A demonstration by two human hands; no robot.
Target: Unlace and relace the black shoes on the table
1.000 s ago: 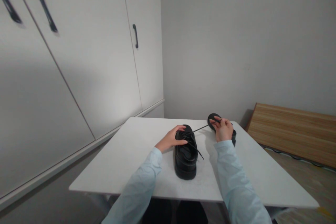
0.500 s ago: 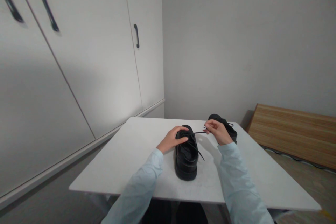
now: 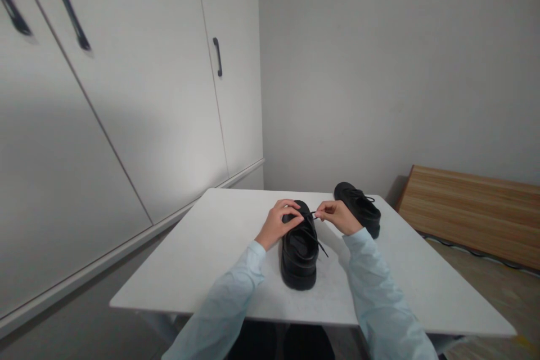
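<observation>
Pale-blue sleeves (image 3: 238, 281) run off the lower edge. A black lace-up shoe (image 3: 298, 270) stands on the tabletop (image 3: 189, 259), its toe partly hidden by the left hand (image 3: 276, 225), fingers parted, hold unclear; the right hand (image 3: 338, 216) pinches its shoelace (image 3: 313, 214) between closed fingers. Beyond sit another shoe (image 3: 366, 212) and a wood-grain board (image 3: 472, 214), cut off rightward.

White cabinet doors (image 3: 139, 95) with dark handles (image 3: 217, 57) occupy the left side. Grey wall (image 3: 379, 67): behind white counter (image 3: 202, 270). Wood-grain panel (image 3: 468, 214): right, above floor (image 3: 485, 287).
</observation>
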